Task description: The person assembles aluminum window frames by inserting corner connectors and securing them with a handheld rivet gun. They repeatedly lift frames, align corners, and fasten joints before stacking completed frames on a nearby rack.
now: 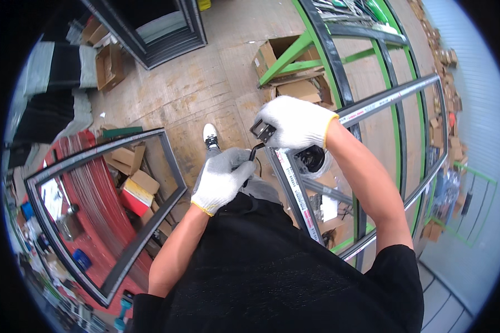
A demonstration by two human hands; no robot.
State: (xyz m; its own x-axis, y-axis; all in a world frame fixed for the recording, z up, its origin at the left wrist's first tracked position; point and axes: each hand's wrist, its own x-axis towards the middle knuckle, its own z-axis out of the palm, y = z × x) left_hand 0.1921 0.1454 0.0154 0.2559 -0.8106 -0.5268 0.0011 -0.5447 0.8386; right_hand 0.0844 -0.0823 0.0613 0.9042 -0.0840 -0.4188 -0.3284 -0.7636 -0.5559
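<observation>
In a white knitted glove with a yellow cuff, my right hand (298, 123) closes on a small dark blocky part (263, 131) that juts from its fingertips. My left hand (221, 178), gloved the same way, is just below and to the left, its fingers wrapped round a thin black bent rod (254, 150). The rod's curved top reaches toward the dark part; whether the two touch I cannot tell. Both hands are at the near left corner of a grey metal window frame (294, 191), which lies across a green and black rack (380, 61).
On the left, another dark frame (175, 158) leans over a red-covered surface (86, 183) with cardboard boxes beside it. A large black frame (197, 30) is at the far left. An open cardboard box (266, 58) rests on the wooden floor (166, 100) near the rack.
</observation>
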